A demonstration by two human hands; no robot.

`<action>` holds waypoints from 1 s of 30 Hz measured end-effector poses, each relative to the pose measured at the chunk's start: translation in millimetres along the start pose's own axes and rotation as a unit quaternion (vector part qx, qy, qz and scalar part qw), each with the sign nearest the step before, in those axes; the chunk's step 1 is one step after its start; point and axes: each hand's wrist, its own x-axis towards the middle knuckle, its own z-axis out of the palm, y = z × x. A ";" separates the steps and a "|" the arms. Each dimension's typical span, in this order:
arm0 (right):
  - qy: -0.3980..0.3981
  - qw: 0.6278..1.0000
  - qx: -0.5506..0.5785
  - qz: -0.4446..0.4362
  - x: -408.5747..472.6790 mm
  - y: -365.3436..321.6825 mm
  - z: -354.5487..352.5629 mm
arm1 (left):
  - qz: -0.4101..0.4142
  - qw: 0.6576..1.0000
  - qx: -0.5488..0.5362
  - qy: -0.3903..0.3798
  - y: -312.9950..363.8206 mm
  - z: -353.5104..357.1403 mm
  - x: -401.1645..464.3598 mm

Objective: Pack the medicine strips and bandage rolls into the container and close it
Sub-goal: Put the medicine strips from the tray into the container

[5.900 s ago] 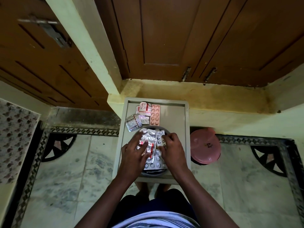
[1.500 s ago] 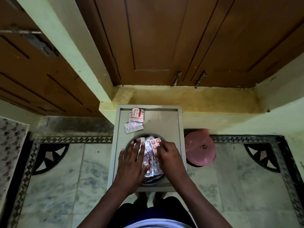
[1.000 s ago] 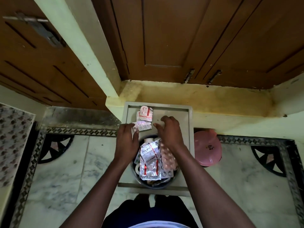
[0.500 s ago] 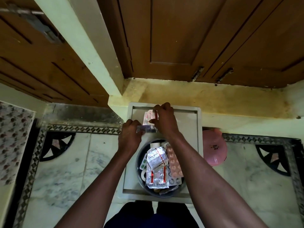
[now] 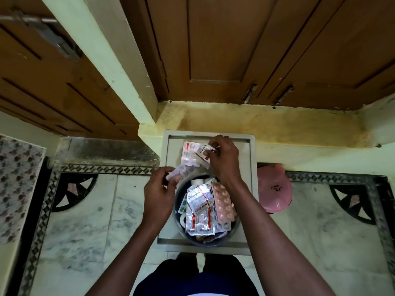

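Note:
A round grey container (image 5: 179, 218) stands on a grey stool (image 5: 249, 167), filled with several medicine strips (image 5: 199, 212). A pink blister strip (image 5: 223, 205) lies along its right side, and a white bandage roll (image 5: 195, 182) peeks out at its far edge. My left hand (image 5: 158, 194) pinches a silvery strip (image 5: 181, 171) just left of the container's far rim. My right hand (image 5: 223, 160) grips a white and red strip (image 5: 190, 153) lifted off the stool's far part.
The pink lid (image 5: 274, 188) lies on the floor right of the stool. Brown wooden doors (image 5: 235, 50) and a yellow sill (image 5: 267, 122) rise behind the stool. Marble floor with a patterned border (image 5: 106, 168) spreads on both sides. My legs are below the stool.
Both hands left the container and reached to the stool's far part. Each took hold of a loose strip there; the left hand has drawn its strip back toward the container's rim.

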 end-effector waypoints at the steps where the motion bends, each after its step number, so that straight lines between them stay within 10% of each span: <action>1: 0.017 1.000 0.011 -0.009 -8.1 -1.6 -6.1 | -0.007 1.000 -0.002 0.006 4.9 -2.4 -13.3; 12: 0.112 0.988 -0.006 -0.107 -100.5 -11.5 -38.6 | -0.027 0.988 0.146 0.048 4.4 13.9 -85.3; 30: 0.008 1.000 0.024 -0.001 -126.1 -4.4 1.2 | 0.054 0.962 0.266 0.015 -8.3 23.9 -94.0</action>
